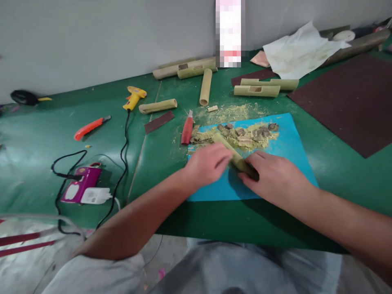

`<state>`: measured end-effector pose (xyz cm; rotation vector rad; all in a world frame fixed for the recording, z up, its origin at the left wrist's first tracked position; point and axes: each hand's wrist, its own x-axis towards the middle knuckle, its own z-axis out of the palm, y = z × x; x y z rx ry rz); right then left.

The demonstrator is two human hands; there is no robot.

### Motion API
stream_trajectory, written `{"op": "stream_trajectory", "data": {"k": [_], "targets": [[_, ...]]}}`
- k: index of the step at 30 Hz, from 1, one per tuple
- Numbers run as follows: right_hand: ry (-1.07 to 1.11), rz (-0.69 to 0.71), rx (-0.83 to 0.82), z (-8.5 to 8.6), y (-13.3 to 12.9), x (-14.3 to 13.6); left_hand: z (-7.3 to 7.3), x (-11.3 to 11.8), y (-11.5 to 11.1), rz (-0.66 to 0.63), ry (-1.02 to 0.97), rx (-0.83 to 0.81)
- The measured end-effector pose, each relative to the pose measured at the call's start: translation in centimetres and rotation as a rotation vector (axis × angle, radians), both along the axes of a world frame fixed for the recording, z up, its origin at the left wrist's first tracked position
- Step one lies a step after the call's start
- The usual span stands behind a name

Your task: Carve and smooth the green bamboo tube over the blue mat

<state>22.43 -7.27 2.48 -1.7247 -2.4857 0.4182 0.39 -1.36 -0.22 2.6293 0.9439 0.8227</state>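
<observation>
A pale green bamboo tube (232,150) slants over a blue sheet (211,190), its near end toward me. Around that near end my right hand (272,173) is closed, thumb below and fingers above. My left hand (210,163) is curled at the tube's left side, fingertips against it or just beside it; a dark gap or piece shows between its fingers, and what it holds I cannot make out. Beyond the tube lies a heap of bamboo chips and shavings (260,136). A red-handled blade tool (187,130) rests at the heap's left end.
More bamboo tubes (206,87) lie toward the wall, some with cut slots. On the left are a yellow glue gun (134,98), an orange utility knife (92,128) and a purple power strip (81,185) with cords. Brown sheets (352,102) and white paper (301,49) occupy the right.
</observation>
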Motion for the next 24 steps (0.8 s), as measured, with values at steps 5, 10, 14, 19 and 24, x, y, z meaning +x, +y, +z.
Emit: {"op": "stream_trajectory", "data": {"k": [5,10,14,19,24], "targets": [[-0.025,-0.01,-0.018,0.04,-0.07,-0.02,0.2,-0.1,-0.1,0.074,0.006,0.039],[-0.026,-0.012,-0.02,-0.07,-0.02,0.02,0.31,0.06,-0.45,0.1,-0.023,0.022],[-0.018,-0.007,-0.028,-0.07,0.02,0.04,0.53,0.2,-0.63,0.0,0.016,0.004],[-0.027,-0.026,-0.041,0.09,0.06,-0.07,0.65,0.09,-0.37,0.076,-0.024,0.022],[-0.041,-0.023,-0.088,0.29,0.09,-0.17,0.39,0.08,-0.69,-0.075,0.021,-0.026]]}}
